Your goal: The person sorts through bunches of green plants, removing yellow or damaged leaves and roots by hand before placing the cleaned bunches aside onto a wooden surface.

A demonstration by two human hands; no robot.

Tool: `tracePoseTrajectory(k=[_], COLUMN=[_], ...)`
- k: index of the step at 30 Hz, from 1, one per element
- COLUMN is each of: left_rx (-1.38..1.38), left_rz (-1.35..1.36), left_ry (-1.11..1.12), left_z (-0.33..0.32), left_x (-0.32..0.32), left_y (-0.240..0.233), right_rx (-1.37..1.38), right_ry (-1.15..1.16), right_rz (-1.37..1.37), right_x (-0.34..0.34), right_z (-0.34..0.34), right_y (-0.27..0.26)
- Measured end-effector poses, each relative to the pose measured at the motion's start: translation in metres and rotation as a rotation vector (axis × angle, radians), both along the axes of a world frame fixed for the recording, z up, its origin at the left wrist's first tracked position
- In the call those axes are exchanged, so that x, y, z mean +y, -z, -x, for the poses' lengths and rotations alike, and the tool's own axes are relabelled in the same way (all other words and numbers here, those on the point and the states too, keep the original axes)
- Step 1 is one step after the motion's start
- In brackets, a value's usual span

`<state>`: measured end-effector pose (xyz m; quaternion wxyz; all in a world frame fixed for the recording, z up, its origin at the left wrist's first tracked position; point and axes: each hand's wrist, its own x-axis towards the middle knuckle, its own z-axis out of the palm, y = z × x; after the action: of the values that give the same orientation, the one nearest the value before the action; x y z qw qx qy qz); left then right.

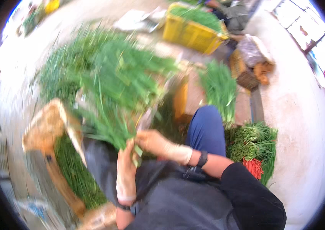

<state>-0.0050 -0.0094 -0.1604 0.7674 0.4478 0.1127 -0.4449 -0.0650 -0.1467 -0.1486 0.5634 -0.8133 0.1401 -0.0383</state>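
Note:
In my gloved left hand (127, 161) is the lower end of a small bunch of green leafy stalks (109, 126), its leaves fanning up and to the left. My right hand (156, 143), also in a pale thin glove, meets the left at the bunch's base. Its fingertips are at the stalks, but blur hides whether they pinch any. Just beyond the hands lies a large heap of loose long green leaves (122, 72). A tidy bundle of green stalks (220, 89) rests right of my blue-clad knee (207, 129).
At left, a worn foam box (46, 132) holds long greens (76, 172). A yellow plastic crate (191, 37) full of greens stands at the back, near another person (237, 17). Tied bunches (248, 141) and red ties (253, 168) lie at right, beside a pale wall (291, 120).

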Motion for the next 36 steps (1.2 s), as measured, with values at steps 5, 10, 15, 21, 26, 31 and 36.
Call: tracePoseTrajectory(k=[5, 10, 15, 21, 26, 31, 36], left_rx=[-0.014, -0.248, -0.756, -0.289, 0.245, 0.208, 0.127], left_rz=[0.039, -0.015, -0.204, 0.449, 0.356, 0.349, 0.574], left_ry=[0.109, -0.451, -0.482, -0.357, -0.121, -0.293, -0.291], left_z=[-0.012, -0.036, -0.041, -0.077, -0.06, -0.048, -0.042], left_x=[0.035, 0.076, 0.094, 0.017, -0.001, 0.025, 0.028], left_y=[-0.007, -0.072, -0.131, -0.098, 0.002, -0.001, -0.005], right_rx=[-0.058, 0.456, 0.535, -0.058, 0.2, 0.076, 0.239], right_ry=[0.2, -0.423, -0.808, 0.174, 0.362, 0.005, -0.427], right_rz=[0.321, 0.832, 0.766, 1.102, 1.226, 0.83, 0.735], right_x=[-0.027, -0.045, -0.017, -0.058, -0.088, -0.073, -0.035], right_z=[-0.001, 0.013, 0.003, -0.066, -0.09, -0.097, -0.03], right_y=[-0.007, 0.049, -0.005, 0.018, 0.035, 0.0, 0.003])
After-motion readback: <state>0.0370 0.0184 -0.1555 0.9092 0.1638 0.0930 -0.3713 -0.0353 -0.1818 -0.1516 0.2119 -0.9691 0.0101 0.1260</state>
